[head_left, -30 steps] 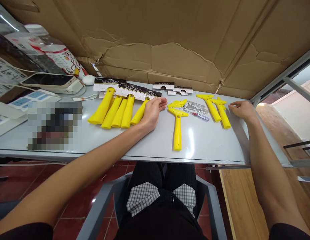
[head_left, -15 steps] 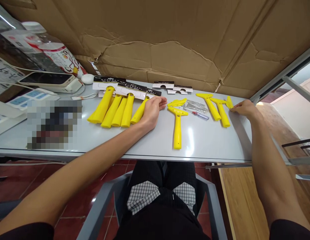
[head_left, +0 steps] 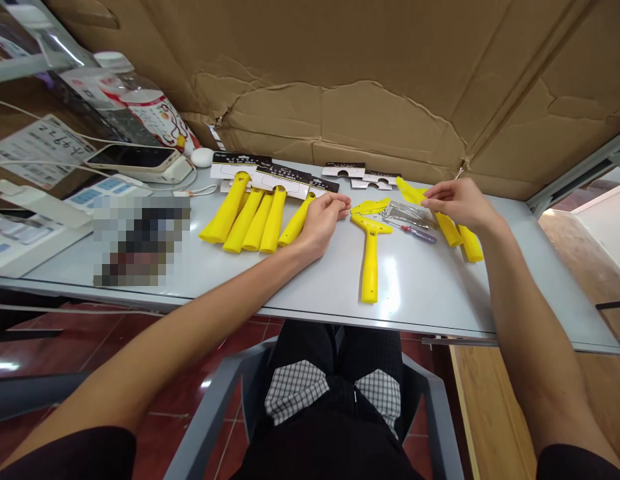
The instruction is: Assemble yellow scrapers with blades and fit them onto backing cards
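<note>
Yellow and T-shaped, one handle (head_left: 371,267) lies on the worktop (head_left: 315,293) between the hands, a flat yellow piece (head_left: 371,207) just beyond it. The right hand (head_left: 459,200), fingers bent, partly covers other yellow handles (head_left: 471,245); its grip is unclear. The left hand (head_left: 320,228), loosely half open, rests beside yellow tubes (head_left: 251,220). A screwdriver (head_left: 421,234) lies between.

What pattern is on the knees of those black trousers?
Black-and-white checks, on both patches of the black trousers; the head view shows it best.
</note>
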